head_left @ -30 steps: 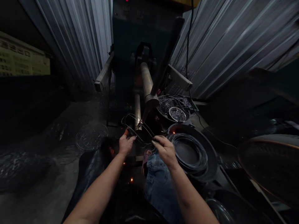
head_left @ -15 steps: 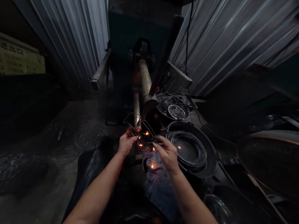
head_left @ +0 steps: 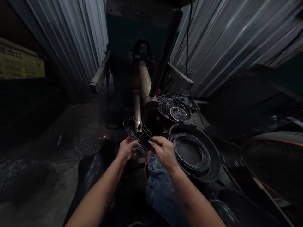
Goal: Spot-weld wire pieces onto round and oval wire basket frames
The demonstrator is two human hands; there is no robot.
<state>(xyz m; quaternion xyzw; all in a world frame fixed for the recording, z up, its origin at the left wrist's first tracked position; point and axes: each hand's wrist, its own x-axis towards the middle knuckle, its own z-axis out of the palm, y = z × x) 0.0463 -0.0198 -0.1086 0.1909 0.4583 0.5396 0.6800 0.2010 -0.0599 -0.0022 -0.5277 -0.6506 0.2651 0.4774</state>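
A wire frame (head_left: 135, 137) with parallel wires and short cross wires is held tilted between my hands. My left hand (head_left: 126, 149) grips its near left side, with thumb and fingers closed. On the right, my right hand (head_left: 163, 150) pinches the frame between thumb and fingers. The frame reaches around the lower brass-coloured arm (head_left: 137, 108) of a spot welder. Above it, the thick upper arm (head_left: 145, 82) carries a slanted electrode that comes down to the frame near the lower arm's tip. Whether electrode and wire touch is too dark to tell.
To the right, a dark pan (head_left: 214, 164) holds a coil of wire rings (head_left: 203, 157). Behind it stands a pan of loose wire parts with a small round dish (head_left: 179, 114). Wire pieces (head_left: 91, 142) lie on the left floor. A large round fan-like guard (head_left: 272, 164) stands far right.
The bright sparks around the frame have mostly died away, leaving small glows at the lower left. The wire frame has turned and tilted, and my right hand has shifted slightly left and up.
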